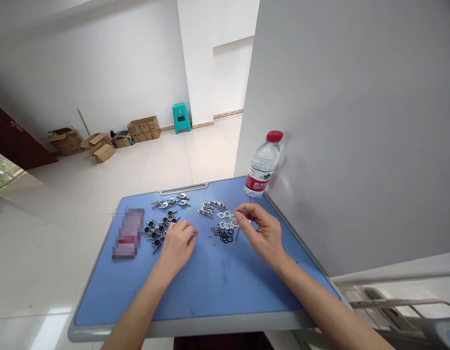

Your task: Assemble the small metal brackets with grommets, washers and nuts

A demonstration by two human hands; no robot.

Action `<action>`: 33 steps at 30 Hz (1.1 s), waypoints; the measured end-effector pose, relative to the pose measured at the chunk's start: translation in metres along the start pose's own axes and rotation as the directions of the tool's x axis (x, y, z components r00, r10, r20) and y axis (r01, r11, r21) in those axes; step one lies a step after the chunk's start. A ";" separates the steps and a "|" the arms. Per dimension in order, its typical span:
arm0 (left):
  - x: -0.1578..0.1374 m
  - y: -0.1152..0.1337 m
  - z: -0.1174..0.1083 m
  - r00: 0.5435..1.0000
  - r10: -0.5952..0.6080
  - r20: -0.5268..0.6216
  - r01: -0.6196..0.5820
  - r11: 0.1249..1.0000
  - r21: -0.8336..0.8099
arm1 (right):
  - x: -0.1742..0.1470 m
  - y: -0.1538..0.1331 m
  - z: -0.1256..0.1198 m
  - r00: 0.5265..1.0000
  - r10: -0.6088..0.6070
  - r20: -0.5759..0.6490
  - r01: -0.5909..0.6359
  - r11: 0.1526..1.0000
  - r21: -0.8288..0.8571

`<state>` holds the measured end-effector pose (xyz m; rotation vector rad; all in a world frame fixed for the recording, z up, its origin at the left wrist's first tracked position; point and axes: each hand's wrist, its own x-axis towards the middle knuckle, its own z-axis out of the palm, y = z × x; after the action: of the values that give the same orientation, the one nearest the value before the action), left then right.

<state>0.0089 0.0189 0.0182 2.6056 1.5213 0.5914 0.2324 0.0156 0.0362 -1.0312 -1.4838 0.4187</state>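
My right hand (263, 233) is raised over the right half of the table, thumb and fingers pinched on a thin metal rod with a purplish grip, like a small screwdriver (237, 235). Beside it lie flat silver plates (225, 225), black rubber rings (226, 236) and small steel balls (214, 230). My left hand (177, 245) is closed, its fingers curled, at the right edge of a group of metal fittings with black round centres (154, 234). Whatever its fingers may hold is hidden.
Silver brackets (170, 201) and curved metal pieces (206, 209) lie farther back on the blue table (217, 282). A water bottle (263, 165) stands at the back right against a grey partition (356, 146). A pixelated flat item (129, 233) lies at left.
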 end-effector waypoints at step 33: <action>-0.014 -0.027 -0.041 0.922 -0.027 0.386 0.102 0.979 -0.176 | -0.016 0.011 0.024 0.611 0.163 0.774 0.264 0.880 -0.394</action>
<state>-0.0340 0.0151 0.0455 2.3382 1.3442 0.1929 0.2122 0.0165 0.0130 -1.2525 -2.5327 0.5181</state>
